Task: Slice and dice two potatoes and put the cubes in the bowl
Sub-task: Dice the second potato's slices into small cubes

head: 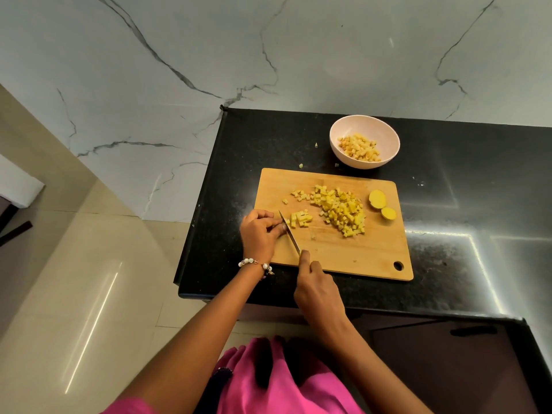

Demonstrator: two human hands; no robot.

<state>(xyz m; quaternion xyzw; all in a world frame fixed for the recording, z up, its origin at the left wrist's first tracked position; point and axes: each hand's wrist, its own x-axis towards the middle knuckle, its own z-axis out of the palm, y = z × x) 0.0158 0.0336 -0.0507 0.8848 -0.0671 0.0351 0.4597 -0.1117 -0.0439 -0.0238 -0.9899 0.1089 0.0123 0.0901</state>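
Note:
A wooden cutting board lies on the black counter. On it sits a heap of yellow potato cubes and two potato end pieces at the right. My left hand curls its fingers over the last bit of potato strips at the board's left side. My right hand grips the knife, forefinger along its back, blade down against the strips right beside my left fingertips. A pale pink bowl behind the board holds some cubes.
Stray potato bits lie on the black counter between board and bowl. The counter's left edge drops to a tiled floor. A marble wall stands behind. The board has a hanging hole at its near right corner.

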